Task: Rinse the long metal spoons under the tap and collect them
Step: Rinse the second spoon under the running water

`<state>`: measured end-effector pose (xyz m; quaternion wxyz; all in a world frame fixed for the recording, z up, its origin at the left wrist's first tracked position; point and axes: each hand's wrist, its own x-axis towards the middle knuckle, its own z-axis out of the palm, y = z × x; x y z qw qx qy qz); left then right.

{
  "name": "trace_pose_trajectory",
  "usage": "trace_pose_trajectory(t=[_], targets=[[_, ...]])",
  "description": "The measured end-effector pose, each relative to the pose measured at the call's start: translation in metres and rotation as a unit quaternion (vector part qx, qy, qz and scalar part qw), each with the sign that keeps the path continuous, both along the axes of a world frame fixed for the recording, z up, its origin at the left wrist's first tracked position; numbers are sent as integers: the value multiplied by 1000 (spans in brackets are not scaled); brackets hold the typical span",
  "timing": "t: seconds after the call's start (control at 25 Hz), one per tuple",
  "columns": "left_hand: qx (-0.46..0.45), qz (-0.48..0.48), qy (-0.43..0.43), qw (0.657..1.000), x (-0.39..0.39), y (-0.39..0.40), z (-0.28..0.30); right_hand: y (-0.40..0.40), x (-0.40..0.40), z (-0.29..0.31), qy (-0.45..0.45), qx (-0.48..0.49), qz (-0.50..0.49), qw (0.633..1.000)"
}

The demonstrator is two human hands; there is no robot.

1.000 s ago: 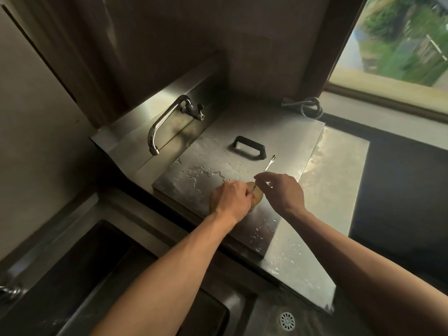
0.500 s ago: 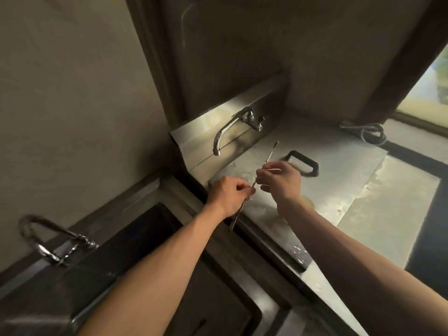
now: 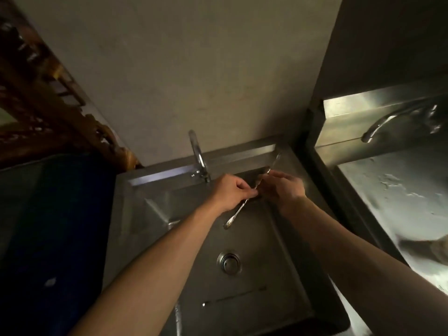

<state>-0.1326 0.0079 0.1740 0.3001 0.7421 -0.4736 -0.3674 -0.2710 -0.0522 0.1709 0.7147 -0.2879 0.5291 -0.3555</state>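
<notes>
A long thin metal spoon [image 3: 234, 217] hangs slantwise over the steel sink [image 3: 254, 282], its handle end pointing down-left and its other end rising up-right past my fingers. My left hand [image 3: 231, 191] pinches its middle from the left. My right hand [image 3: 281, 187] holds the upper part from the right. Both hands are just right of the curved tap [image 3: 197, 154] at the sink's back edge. No water shows at its spout. I cannot tell whether the hands hold more than one spoon.
The sink drain [image 3: 229, 261] lies below the hands. To the right stands a wet steel counter [image 3: 400, 195] with a second tap [image 3: 397, 120]. A dark blue surface [image 3: 55, 226] and a carved wooden frame [image 3: 48, 105] are on the left.
Both hands have carried the spoon left from the wet lid on the right counter to above the sink by the tap. The view has swung left with them.
</notes>
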Motion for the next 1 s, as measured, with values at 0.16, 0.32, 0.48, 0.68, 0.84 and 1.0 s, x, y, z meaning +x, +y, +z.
trace_pose_trajectory(t=[0.16,0.32,0.48,0.68,0.84,1.0], targets=[[-8,8,-160,987,22,30,-29,21,37,-32,82,-13,73,994],[-73,1,-264,962,39,47,-49,25,49,-58,42,19,57,997],[-101,124,-181,970,77,67,-74,9,44,-76,3,43,8,999],[-28,281,71,957,91,80,-99,1,46,-88,-26,45,-12,999],[26,293,222,930,75,74,-101,2,50,-91,-37,40,-35,998],[26,299,323,897,67,59,-98,-6,49,-90,-30,38,-70,996]])
